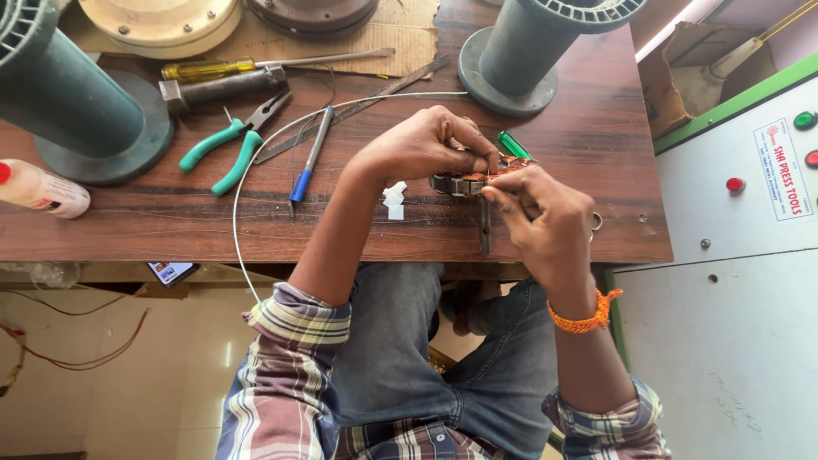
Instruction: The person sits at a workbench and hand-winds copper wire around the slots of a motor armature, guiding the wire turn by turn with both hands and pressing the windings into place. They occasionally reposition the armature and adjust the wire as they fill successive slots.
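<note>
Centre of frame, at the table's (128,230) near edge: my left hand (417,149) and right hand (541,217) both pinch a small metal-and-copper wound part (464,182), fingers clamped on it. Judging by the copper already on it, winding seems underway, not finished. Green pliers (234,145) and a blue-handled tool (308,162) lie untouched, left of centre.
</note>
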Tool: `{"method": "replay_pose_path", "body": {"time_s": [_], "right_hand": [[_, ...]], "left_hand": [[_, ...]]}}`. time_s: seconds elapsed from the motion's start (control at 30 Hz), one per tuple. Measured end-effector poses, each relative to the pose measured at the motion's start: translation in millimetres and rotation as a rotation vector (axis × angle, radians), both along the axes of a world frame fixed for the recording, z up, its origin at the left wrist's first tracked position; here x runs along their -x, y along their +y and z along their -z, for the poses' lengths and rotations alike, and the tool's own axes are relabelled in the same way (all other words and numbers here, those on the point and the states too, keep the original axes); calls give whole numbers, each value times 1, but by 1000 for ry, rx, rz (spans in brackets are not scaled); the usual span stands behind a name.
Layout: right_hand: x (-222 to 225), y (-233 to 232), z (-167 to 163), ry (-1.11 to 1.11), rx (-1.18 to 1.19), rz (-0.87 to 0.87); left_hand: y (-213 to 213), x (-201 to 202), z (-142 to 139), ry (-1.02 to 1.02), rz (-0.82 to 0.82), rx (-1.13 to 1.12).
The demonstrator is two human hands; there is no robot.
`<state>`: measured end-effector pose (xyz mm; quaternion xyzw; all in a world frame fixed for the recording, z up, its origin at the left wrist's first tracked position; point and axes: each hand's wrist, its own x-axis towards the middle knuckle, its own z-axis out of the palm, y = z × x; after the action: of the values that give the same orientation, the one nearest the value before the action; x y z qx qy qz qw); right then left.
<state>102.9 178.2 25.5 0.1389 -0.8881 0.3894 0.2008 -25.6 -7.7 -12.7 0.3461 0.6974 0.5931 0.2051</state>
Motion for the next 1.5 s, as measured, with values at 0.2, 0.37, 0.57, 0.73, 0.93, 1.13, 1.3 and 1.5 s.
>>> {"method": "replay_pose_path", "body": {"time_s": [0.2, 0.37, 0.57, 0.73, 0.93, 1.13, 1.3, 1.5], "right_hand": [[-6, -2, 13, 117, -29, 12], [-18, 2, 40, 62, 148, -36], [-22, 16, 73, -73, 335, 54], [-25, 24, 86, -133, 385, 140], [-20, 44, 66, -20, 309, 30], [-13, 52, 27, 54, 58, 4], [1, 42, 8, 68, 14, 10], [23, 36, 2, 159, -37, -102]], "left_hand": [[2, 2, 6, -56, 105, -118], [0, -6, 2, 148, 38, -101], [11, -66, -10, 639, -342, 23], [29, -86, 1, 654, -591, 71], [37, -90, 19, 694, -704, 21], [41, -92, 31, 755, -769, -38], [38, -92, 35, 766, -762, -26], [36, -93, 34, 787, -757, -27]]}}
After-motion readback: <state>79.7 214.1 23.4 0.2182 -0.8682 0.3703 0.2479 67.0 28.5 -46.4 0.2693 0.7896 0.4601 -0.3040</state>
